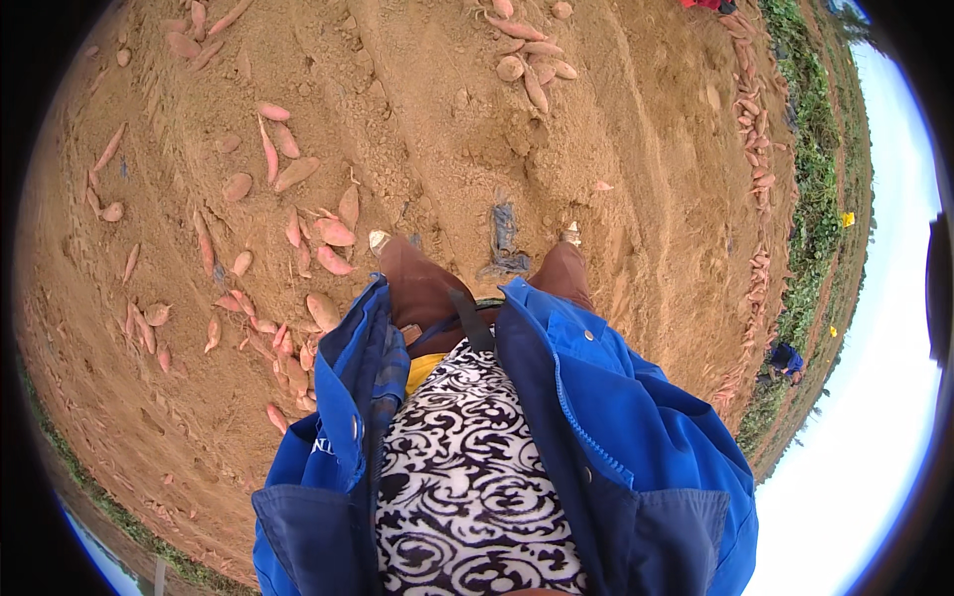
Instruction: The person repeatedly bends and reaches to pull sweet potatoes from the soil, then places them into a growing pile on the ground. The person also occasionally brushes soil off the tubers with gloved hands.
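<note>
Neither of my hands is in view. Below me are my open blue jacket point(626, 372), a black-and-white patterned top point(477, 477) and brown trousers point(421, 283). My feet stand apart on bare brown soil. Between them lies a crumpled strip of dark plastic film point(504, 231). Pink-skinned sweet potatoes point(334, 232) lie scattered just left of my left-side shoe point(378, 241), and more crowd beside the jacket's edge point(297, 376). Farther ahead, a small pile of sweet potatoes point(533, 67) rests on the soil.
A long row of sweet potatoes point(753, 141) runs along the right, beside green vines point(809, 186). A person in blue point(786, 360) is low among the plants there; part of another in red point(704, 4) shows at the top. More sweet potatoes point(145, 328) lie at left.
</note>
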Demonstrator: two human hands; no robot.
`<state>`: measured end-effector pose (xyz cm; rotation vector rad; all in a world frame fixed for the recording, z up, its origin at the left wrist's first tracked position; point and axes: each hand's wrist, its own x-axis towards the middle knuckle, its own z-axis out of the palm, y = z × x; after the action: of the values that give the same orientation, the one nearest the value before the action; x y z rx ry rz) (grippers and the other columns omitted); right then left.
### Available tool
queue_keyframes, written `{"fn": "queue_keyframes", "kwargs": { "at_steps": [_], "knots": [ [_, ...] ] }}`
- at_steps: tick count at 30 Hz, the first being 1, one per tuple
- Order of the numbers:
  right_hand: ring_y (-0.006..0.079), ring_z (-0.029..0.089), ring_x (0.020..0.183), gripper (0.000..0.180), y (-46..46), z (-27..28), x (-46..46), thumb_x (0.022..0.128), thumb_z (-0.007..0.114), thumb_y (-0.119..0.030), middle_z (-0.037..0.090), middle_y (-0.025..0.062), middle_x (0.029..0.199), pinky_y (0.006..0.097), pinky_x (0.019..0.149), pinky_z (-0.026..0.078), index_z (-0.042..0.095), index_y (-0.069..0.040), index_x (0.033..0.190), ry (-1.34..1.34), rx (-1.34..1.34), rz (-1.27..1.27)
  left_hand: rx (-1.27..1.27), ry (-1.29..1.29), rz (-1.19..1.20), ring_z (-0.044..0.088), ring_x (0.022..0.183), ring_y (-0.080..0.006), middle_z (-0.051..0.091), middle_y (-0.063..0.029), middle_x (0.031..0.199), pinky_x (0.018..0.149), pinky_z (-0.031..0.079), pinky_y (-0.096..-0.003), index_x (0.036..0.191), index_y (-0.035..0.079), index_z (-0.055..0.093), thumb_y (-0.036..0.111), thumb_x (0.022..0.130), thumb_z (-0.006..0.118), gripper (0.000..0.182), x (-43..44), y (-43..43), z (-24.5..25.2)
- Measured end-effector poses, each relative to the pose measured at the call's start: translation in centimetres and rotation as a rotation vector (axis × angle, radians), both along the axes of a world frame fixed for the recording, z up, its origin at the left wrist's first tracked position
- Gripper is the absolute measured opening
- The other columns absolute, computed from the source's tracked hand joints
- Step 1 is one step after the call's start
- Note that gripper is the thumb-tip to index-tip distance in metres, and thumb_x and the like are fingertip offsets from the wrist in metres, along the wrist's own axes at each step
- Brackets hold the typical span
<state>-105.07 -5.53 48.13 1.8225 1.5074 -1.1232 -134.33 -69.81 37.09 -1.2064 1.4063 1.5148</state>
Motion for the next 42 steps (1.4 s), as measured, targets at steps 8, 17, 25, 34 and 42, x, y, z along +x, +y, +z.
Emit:
{"fn": "queue_keyframes", "kwargs": {
  "at_steps": [8,17,25,34,42],
  "knots": [
    [0.0239,0.067,0.074,0.041,-3.0,-0.3,-2.3,0.094,0.071,-0.029,0.072,0.0114,0.093,0.0408,0.066,0.055,0.067,-0.007,0.128,-0.045,-0.059,-0.074,-0.125,-0.105,0.132,0.069,0.090,-0.0284,0.068,-0.0115,0.114,0.072,0.060,-0.0436,0.141,0.008,0.053,0.026,0.090,0.076,0.058,3.4,-9.0,1.8],
    [0.0184,0.062,0.069,0.044,0.2,-11.4,-16.8,0.094,0.073,-0.020,0.067,0.0094,0.085,0.0344,0.060,0.051,0.061,0.000,0.132,0.249,-0.236,0.146,-0.107,-0.072,0.244,0.069,0.090,-0.0285,0.068,-0.0121,0.116,0.072,0.060,-0.0434,0.143,0.007,0.053,0.025,0.091,0.076,0.060,-2.2,-5.3,1.8],
    [0.0213,0.067,0.085,0.034,-3.1,-29.0,-51.2,0.093,0.071,-0.022,0.072,0.0137,0.099,0.0354,0.071,0.053,0.069,-0.002,0.120,0.236,-0.318,0.741,-0.203,-0.146,0.389,0.069,0.082,-0.0241,0.069,-0.0143,0.105,0.069,0.058,-0.0380,0.137,0.002,0.056,0.023,0.089,0.076,0.056,0.1,0.7,4.6],
    [0.0125,0.063,0.087,0.041,-30.9,-24.9,-56.7,0.095,0.071,-0.018,0.070,0.0057,0.104,0.0280,0.078,0.053,0.061,-0.001,0.132,0.449,-0.786,0.410,-0.417,-0.157,-0.371,0.069,0.090,-0.0234,0.070,-0.0119,0.102,0.077,0.055,-0.0342,0.136,0.002,0.060,0.024,0.085,0.076,0.058,-6.1,-5.6,-11.5],
    [0.0106,0.061,0.077,0.038,-38.5,-36.7,-45.9,0.091,0.075,-0.014,0.070,0.0054,0.097,0.0267,0.071,0.051,0.065,0.002,0.124,0.132,-0.772,0.565,-0.656,0.054,-0.479,0.068,0.113,-0.0363,0.070,-0.0250,0.118,0.096,0.053,-0.0392,0.140,0.003,0.054,0.040,0.081,0.075,0.073,-22.6,-10.4,-34.4]
  ]
}}
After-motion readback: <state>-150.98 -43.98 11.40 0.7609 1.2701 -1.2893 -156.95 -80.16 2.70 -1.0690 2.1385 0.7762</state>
